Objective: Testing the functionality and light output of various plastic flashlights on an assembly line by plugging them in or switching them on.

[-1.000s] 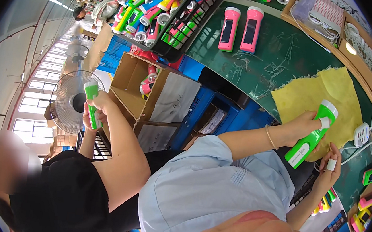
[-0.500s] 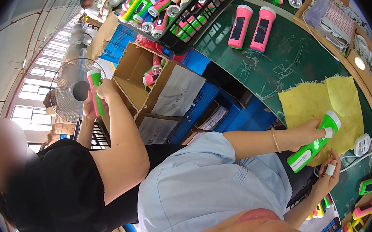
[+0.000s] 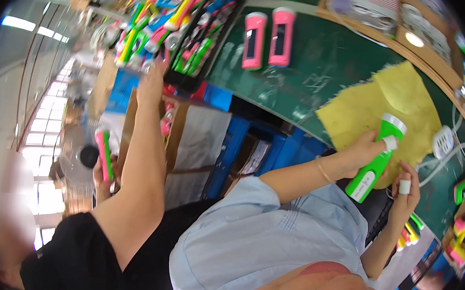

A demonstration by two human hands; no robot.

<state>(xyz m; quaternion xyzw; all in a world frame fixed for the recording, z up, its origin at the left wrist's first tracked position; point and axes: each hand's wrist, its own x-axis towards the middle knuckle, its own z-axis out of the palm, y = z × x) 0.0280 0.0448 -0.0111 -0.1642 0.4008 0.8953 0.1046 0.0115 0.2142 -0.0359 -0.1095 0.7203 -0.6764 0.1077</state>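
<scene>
A green flashlight [image 3: 375,167] with a white head is gripped in my left hand [image 3: 361,153], thumb wrapped in white tape across its body. It is tilted, head end away from me, over a yellow cloth [image 3: 353,109]. Close by on the right, my right hand [image 3: 404,189] has loosely bent fingers, one of them taped white, and nothing shows in it. Two pink flashlights [image 3: 253,43] with dark panels lie side by side farther off on the green tabletop [image 3: 315,46].
A black basket [image 3: 215,9] heaped with colourful flashlights stands at the far left. Beside me, a co-worker in black [image 3: 82,253] holds a pink-and-green flashlight [image 3: 104,155] and reaches toward that heap. White cables and a power strip [image 3: 443,142] lie right of the cloth.
The view has shifted. My left hand keeps the green flashlight, and my right hand's fingers are more bent. The co-worker's one hand has left their flashlight and reached to the basket.
</scene>
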